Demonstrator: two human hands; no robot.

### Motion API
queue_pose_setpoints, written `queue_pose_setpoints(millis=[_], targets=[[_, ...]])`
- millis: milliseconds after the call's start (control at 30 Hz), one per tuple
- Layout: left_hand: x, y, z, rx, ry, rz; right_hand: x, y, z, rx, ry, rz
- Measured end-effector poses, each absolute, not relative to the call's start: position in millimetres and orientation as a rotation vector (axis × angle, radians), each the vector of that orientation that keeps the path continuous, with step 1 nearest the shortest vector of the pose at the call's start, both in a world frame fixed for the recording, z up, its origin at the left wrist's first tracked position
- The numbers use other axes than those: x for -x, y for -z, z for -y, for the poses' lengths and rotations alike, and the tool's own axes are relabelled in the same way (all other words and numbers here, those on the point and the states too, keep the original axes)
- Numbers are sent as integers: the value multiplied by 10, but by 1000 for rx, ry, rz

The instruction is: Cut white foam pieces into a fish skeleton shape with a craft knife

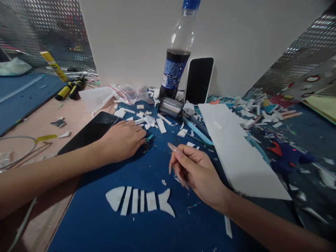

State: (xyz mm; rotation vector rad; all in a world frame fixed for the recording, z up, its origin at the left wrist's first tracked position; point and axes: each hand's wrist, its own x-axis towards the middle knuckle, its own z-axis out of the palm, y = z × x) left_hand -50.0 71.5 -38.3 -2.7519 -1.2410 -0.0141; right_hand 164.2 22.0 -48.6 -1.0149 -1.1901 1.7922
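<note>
Dim, cool light; soft shadow under the left hand (123,141) fingers; edges warped, perforated panels (52,31) glare.

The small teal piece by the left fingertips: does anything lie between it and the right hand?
Nothing visible does. Between the right hand and the teal piece lies only bare blue mat. The left hand touches the piece from the other side.

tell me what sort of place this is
Most likely a home craft desk set against a wall. A blue cutting mat carries white foam pieces laid out as a fish, a white foam sheet lies beside them, and offcuts litter the surface.
</note>
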Motion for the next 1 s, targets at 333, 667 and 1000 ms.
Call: queue_pose_setpoints(millis=[333,667,1000], targets=[[548,342,-719,2715,7,1232,-1654,488,-225,1000,-1816,1189],[479,418,-670,2630,14,1015,-1636,484,-236,989,-1814,1168],[483,383,-667,2790,-4,1102,-1641,492,-225,992,-1814,1166]])
